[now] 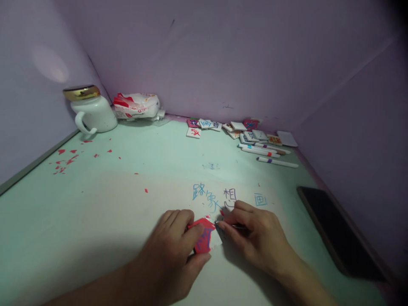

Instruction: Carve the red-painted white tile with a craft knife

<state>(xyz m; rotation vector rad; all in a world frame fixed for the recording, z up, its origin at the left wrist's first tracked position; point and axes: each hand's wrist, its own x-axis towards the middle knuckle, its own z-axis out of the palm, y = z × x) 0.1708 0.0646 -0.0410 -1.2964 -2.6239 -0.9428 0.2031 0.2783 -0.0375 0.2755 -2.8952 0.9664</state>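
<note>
My left hand (174, 250) pinches a small red paper piece (203, 239) with blue-purple marking, held flat on a white sheet (242, 193) near the table's front. My right hand (255, 236) grips a thin metal-tipped tool (219, 224) whose tip meets the red piece's right edge. Just beyond the hands, the sheet carries several handwritten characters in blue and dark ink.
A white mug with a gold lid (91, 111) and a red-white packet (137, 105) stand at the back left. Red paper scraps (65, 160) litter the left. Small printed tiles (236, 127) and marker pens (264, 151) lie at the back right; a dark phone (334, 231) lies on the right.
</note>
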